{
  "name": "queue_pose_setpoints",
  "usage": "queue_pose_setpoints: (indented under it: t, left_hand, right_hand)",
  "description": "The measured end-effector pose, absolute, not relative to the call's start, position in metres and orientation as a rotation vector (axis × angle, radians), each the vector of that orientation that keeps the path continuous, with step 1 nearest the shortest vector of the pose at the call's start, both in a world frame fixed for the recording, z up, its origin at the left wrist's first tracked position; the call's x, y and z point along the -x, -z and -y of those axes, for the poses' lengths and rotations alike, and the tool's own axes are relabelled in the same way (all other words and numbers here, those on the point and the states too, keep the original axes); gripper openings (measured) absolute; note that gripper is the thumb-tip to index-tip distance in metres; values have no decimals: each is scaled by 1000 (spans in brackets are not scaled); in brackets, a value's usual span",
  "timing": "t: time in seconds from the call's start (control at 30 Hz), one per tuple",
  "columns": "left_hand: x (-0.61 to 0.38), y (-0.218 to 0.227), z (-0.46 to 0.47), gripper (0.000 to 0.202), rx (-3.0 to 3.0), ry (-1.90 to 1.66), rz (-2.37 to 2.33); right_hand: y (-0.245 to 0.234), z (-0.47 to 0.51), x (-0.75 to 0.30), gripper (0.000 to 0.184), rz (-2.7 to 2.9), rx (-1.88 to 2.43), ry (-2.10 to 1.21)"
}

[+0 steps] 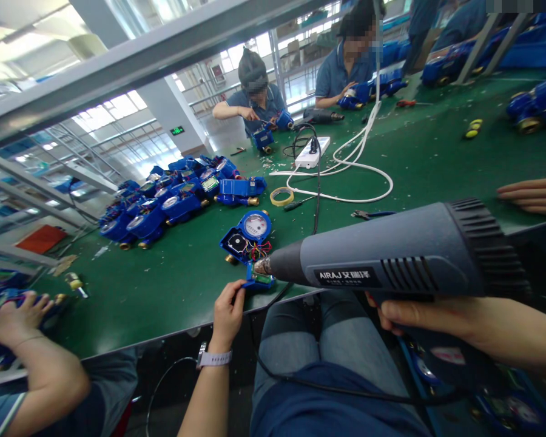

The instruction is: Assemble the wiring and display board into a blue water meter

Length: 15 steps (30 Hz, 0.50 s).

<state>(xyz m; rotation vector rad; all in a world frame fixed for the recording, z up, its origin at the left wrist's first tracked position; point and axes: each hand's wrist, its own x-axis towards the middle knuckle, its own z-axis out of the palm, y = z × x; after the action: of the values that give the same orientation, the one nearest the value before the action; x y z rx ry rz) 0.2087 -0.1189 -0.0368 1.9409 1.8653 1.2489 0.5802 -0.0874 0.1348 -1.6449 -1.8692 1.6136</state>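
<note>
My right hand (418, 318) is wrapped round the handle of a grey heat gun (382, 252), its body level above the table's front edge. The metal nozzle points left, over a small blue cover (260, 284) with a green circuit board in it. My left hand (230, 309), with a watch at the wrist, pinches the left end of that cover between thumb and fingers. Just behind lies an opened blue water meter (248, 233), with a round white dial and loose coloured wires reaching toward the cover. The nozzle hides part of the board.
Several blue water meters (173, 191) are piled at the back left. Behind the opened meter lie a tape roll (282, 196), a screwdriver (295, 204), pliers (368, 214) and a white power strip (313, 152) with cords. Co-workers' hands (20, 321) are at the left; others sit opposite.
</note>
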Motion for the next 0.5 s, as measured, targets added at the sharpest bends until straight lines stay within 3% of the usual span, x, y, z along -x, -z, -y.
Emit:
queue_pose_setpoints:
  t: [0.33,0.5]
  left_hand:
    - [-207,39,118,22,-1945,-1237,-1886]
    - [-203,42,118,22,-1916,-1287,-1849]
  right_hand:
    - [-113,87,-585,60,1726,1354,-1743]
    - [-108,89,-603,49,1034,1210,-1696]
